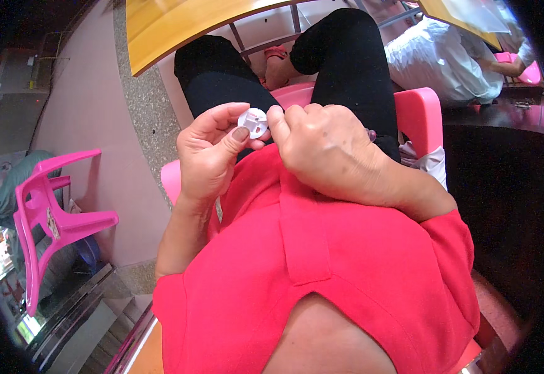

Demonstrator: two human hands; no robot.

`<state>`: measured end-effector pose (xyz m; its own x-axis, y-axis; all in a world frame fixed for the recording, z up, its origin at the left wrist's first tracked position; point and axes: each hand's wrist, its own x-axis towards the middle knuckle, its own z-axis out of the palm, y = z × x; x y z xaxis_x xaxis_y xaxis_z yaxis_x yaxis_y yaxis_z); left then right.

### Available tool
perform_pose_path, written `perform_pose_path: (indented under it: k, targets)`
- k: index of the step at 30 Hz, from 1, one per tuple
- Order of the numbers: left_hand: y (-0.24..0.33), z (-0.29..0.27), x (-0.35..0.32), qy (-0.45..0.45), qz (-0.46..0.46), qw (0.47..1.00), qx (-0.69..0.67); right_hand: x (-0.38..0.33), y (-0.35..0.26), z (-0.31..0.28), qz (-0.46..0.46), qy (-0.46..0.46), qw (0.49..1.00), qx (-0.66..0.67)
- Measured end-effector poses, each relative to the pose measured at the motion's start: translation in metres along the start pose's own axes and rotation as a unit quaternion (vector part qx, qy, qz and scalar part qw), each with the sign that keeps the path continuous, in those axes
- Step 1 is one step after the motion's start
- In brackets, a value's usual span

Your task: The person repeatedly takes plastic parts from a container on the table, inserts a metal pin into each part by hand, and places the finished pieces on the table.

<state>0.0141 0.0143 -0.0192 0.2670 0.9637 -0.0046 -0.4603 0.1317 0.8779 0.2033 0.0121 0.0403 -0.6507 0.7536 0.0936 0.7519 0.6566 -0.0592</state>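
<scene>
Between the thumb and fingers of my left hand is a small round white plastic piece. Its face has raised ribs and small slots, and the thumb presses on its lower left edge. My right hand is closed, with its thumb and index finger pinched together at the right edge of the disc. Whatever those fingertips pinch, if anything, is hidden behind them. Both hands are above my lap, in front of the red top.
A yellow-orange tabletop lies ahead beyond my knees. My seat is a pink plastic chair. Another pink chair stands tipped at the left. At the far right a person in white clothing sits close by.
</scene>
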Motion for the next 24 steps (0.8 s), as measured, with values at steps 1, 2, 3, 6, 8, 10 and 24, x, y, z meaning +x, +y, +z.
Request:
perform_pose_path:
  k: [1,2,3,6,8,10,24]
  targets:
    - [0.000,0.001,0.000,0.008,-0.006,1.000,0.012,-0.001,0.000,0.000,0.000,0.000,1.000,0.000]
    - [0.000,0.002,0.000,0.016,-0.011,1.000,0.023,-0.001,0.000,0.000,-0.003,0.002,1.000,-0.006]
    - [0.000,0.001,0.000,0.016,-0.011,1.000,0.023,-0.001,0.000,0.000,-0.007,0.004,1.000,-0.012]
    - [-0.002,-0.001,0.000,0.006,-0.012,1.000,0.015,-0.001,-0.001,-0.001,-0.031,0.010,0.998,-0.056]
    - [-0.003,-0.002,-0.001,0.010,-0.012,0.999,0.039,-0.002,-0.001,0.001,-0.042,0.023,0.998,-0.046]
    - [-0.003,0.000,-0.003,0.012,-0.005,0.999,0.048,-0.002,0.000,0.002,-0.052,0.036,0.997,-0.035]
    - [-0.004,0.005,0.000,-0.006,-0.028,0.997,0.069,-0.003,0.018,-0.002,-0.023,-0.075,0.990,0.117]
